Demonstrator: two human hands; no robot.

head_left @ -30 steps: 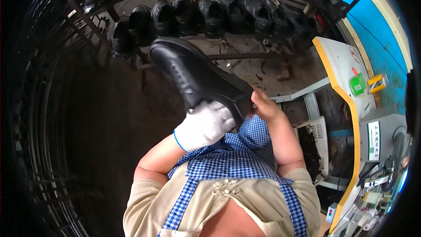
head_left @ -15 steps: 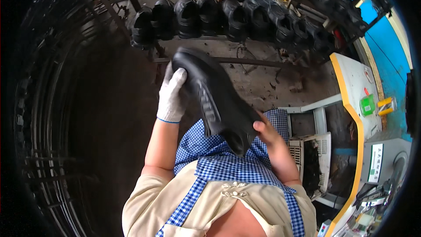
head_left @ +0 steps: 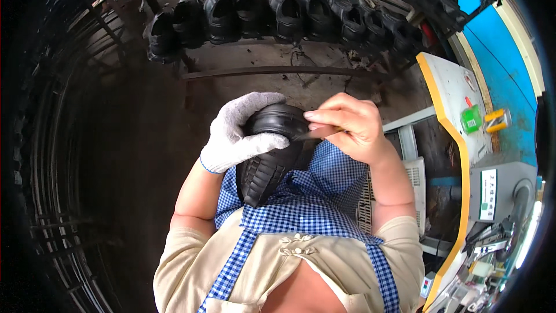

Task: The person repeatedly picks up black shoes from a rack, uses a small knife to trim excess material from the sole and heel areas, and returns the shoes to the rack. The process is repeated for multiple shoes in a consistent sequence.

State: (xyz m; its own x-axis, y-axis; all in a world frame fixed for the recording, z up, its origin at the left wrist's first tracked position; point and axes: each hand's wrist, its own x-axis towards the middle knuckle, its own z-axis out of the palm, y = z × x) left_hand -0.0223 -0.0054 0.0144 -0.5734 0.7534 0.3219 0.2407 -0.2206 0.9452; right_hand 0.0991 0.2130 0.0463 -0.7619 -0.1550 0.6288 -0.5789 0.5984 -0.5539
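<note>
Over my lap is a black leather shoe (head_left: pixel 277 120), with its ribbed sole turned partly toward me. My left hand (head_left: pixel 234 136), in a white knit glove with a blue-edged cuff, wraps round one rounded end of it. My bare right hand (head_left: pixel 353 124) is at the shoe's right side, fingers pinched on a thin blade-like tool (head_left: pixel 321 133). The tool's tip is by the shoe's edge, near the left thumb; motion blur hides its exact shape and whether it touches. Below the shoe lies my blue checked apron (head_left: pixel 336 174).
Ahead, a dark metal rack (head_left: pixel 284 72) carries a row of black shoes (head_left: pixel 221 17). On the right stands a white worktable with a yellow edge (head_left: pixel 457 133), bearing a green item (head_left: pixel 471 119), a yellow one (head_left: pixel 497 120) and a grey machine (head_left: pixel 504 191).
The shoe has come closer to my body and turned, so its sole now shows. My right hand let go of the shoe and now pinches a thin tool. The left hand has shifted its grip.
</note>
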